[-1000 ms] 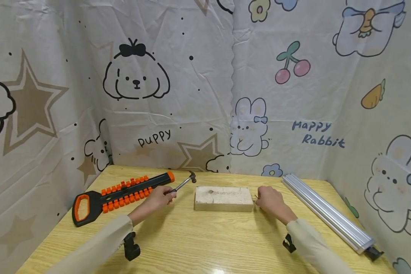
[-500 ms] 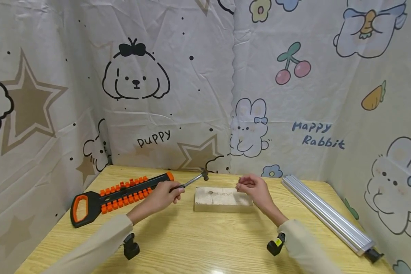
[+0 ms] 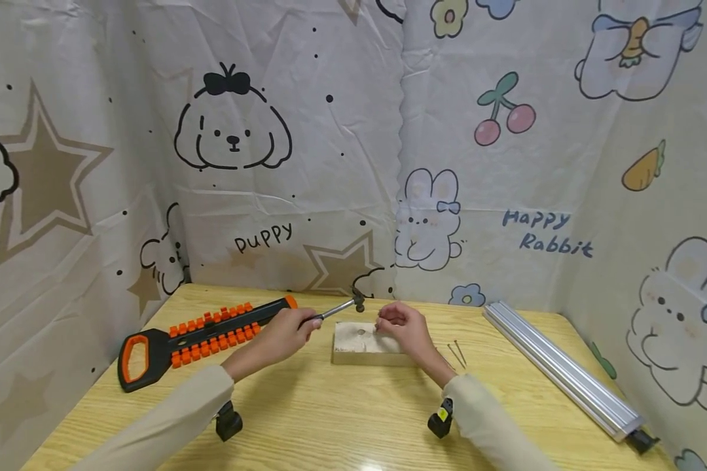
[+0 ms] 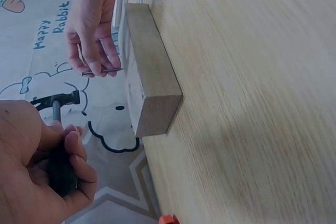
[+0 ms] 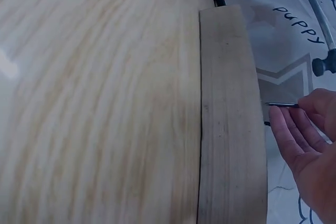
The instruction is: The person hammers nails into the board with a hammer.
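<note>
My left hand (image 3: pixel 285 335) grips a small claw hammer (image 3: pixel 337 309) by its dark handle; the metal head is raised beyond the back left of a pale wooden block (image 3: pixel 353 357). Over the block's top face, my right hand (image 3: pixel 408 330) pinches a thin nail (image 5: pixel 283 104) between thumb and fingers. In the left wrist view the nail (image 4: pixel 107 71) points at the block's top face, its tip very close; whether it touches cannot be told. The block lies flat on the table. Part of its right end is hidden behind my right hand.
A few loose nails (image 3: pixel 460 352) lie on the table (image 3: pixel 330 418) right of the block. A black rack with orange clips (image 3: pixel 212 341) lies at the left. A long silver metal bar (image 3: pixel 560 366) lies at the right. Printed curtains (image 3: pixel 330 163) hang behind the table.
My right hand has lifted from the block's right end and moved left over its top, uncovering loose nails. The hammer in my left hand has moved right, closer to the block.
</note>
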Demonstrator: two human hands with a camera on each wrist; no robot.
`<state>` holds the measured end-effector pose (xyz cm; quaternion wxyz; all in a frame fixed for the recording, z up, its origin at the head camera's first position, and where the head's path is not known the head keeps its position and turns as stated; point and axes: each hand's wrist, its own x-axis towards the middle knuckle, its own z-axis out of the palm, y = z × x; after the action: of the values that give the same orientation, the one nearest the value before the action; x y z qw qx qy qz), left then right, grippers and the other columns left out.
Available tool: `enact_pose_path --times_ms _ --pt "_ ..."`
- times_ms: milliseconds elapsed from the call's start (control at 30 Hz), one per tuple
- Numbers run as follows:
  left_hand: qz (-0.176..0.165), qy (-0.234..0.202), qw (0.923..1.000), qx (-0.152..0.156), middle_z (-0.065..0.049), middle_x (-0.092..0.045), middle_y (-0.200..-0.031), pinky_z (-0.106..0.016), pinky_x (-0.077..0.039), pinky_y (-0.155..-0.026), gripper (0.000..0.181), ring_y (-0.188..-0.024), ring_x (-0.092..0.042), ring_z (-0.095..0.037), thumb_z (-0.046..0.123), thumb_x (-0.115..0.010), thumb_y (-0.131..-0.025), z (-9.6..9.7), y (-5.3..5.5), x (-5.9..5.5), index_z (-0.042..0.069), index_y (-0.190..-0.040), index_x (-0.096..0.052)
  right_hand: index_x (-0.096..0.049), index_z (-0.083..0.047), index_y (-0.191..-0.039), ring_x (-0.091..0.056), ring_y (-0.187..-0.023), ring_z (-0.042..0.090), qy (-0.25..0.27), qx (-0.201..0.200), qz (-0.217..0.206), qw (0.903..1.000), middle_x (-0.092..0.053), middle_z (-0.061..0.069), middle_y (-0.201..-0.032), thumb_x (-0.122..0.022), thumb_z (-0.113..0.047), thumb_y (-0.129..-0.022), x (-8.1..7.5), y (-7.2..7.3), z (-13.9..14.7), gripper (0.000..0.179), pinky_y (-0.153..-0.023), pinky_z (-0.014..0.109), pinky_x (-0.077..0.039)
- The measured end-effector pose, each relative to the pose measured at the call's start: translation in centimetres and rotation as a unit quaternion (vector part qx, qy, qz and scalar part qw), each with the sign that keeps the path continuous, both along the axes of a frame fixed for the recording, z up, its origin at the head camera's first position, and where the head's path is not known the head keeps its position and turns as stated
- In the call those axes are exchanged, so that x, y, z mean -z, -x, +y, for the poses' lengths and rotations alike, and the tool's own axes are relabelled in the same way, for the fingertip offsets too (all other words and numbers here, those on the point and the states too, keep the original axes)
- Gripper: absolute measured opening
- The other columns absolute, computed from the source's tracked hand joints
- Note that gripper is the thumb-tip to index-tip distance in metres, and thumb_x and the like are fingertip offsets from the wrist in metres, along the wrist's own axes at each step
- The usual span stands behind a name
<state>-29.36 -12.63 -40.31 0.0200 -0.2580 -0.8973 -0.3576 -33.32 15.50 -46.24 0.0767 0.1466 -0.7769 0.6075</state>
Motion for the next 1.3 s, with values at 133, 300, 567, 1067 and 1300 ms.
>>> enact_pose_path --times_ms 133,300,567,1067,1300 --pt "-0.003 0.000 1.0000 -0.001 0.002 -0.044 -0.066 -0.024 -0.032 -0.053 0.022 -0.053 -0.035 -0.010 0.013 -0.053 -0.111 0.3 0.2 0.0 0.008 -0.091 -0.061 -0.071 0.004 -0.106 -0.074 -0.086 0.025 -0.014 0.010 0.012 0.9998 -0.074 0.021 -0.099 -0.073 0.006 -0.093 0.4 -0.1 -0.4 0.013 -0.077 0.028 -0.061" --pt "0.008 -0.002 1.0000 0.004 0.003 -0.044 -0.067 -0.024 -0.032 -0.053 0.020 -0.054 -0.036 -0.009 0.012 -0.052 -0.111 0.7 0.4 0.1 0.006 -0.094 -0.063 -0.072 0.003 -0.105 -0.073 -0.086 0.023 -0.027 0.011 0.015 0.9995 -0.074 0.019 -0.099 -0.073 0.005 -0.094 0.2 -0.1 -0.5 0.011 -0.078 0.026 -0.060" --pt "0.014 -0.002 0.9998 0.014 0.003 -0.045 -0.068 -0.023 -0.032 -0.052 0.020 -0.054 -0.035 -0.008 0.012 -0.052 -0.111 1.1 0.5 0.0 0.007 -0.095 -0.062 -0.072 0.009 -0.104 -0.074 -0.085 0.020 -0.019 0.031 0.022 0.9991 -0.074 0.024 -0.098 -0.074 0.004 -0.094 -0.5 0.2 0.6 0.011 -0.075 0.022 -0.059" --pt "0.047 -0.012 0.9988 0.002 0.002 -0.043 -0.069 -0.024 -0.032 -0.054 0.018 -0.055 -0.035 -0.007 0.014 -0.053 -0.111 1.9 0.6 -0.2 0.006 -0.098 -0.063 -0.072 0.007 -0.103 -0.075 -0.085 0.028 -0.042 0.006 0.024 0.9988 -0.075 0.022 -0.097 -0.073 0.005 -0.094 0.1 0.1 -0.5 0.009 -0.076 0.030 -0.062" --pt "0.060 -0.027 0.9978 -0.002 0.003 -0.044 -0.069 -0.024 -0.032 -0.053 0.019 -0.053 -0.034 -0.007 0.015 -0.052 -0.112 1.9 0.9 -0.6 0.008 -0.096 -0.061 -0.072 0.006 -0.104 -0.075 -0.087 0.026 -0.052 0.012 0.031 0.9981 -0.075 0.020 -0.097 -0.073 0.004 -0.095 0.2 0.1 -0.8 0.009 -0.079 0.024 -0.059"
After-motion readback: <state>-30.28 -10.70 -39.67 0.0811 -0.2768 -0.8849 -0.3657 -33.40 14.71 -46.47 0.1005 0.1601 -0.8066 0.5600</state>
